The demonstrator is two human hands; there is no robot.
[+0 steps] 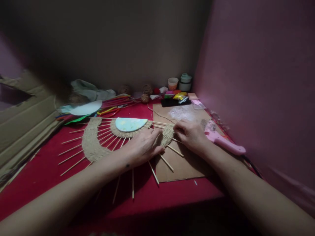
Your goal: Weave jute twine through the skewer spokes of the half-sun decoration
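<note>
**Twine weave at the right fingertips**

Head view: The weave [167,133], a tan twine band wound through radiating sticks [166,163], lies just left of the right hand [190,134], whose fingers are pinched on its end. The left hand [144,146] lies flat, fingers spread, pressing the band beside it. The band arcs leftward around a pale half-disc [130,124].

Near edge: bare red tabletop [172,196], open between the forearms.
Centre: stick-and-twine fan [98,144] spreads wide; left hand [144,146] and right hand [190,134] rest on it.
Right: glue gun [222,141] beside the right hand, pink wall [258,82] close behind.
Back: cups [173,83], twine balls [147,89], phone [175,102] crowd the corner.
Left: cardboard [22,127], paper scraps [83,108].
</note>
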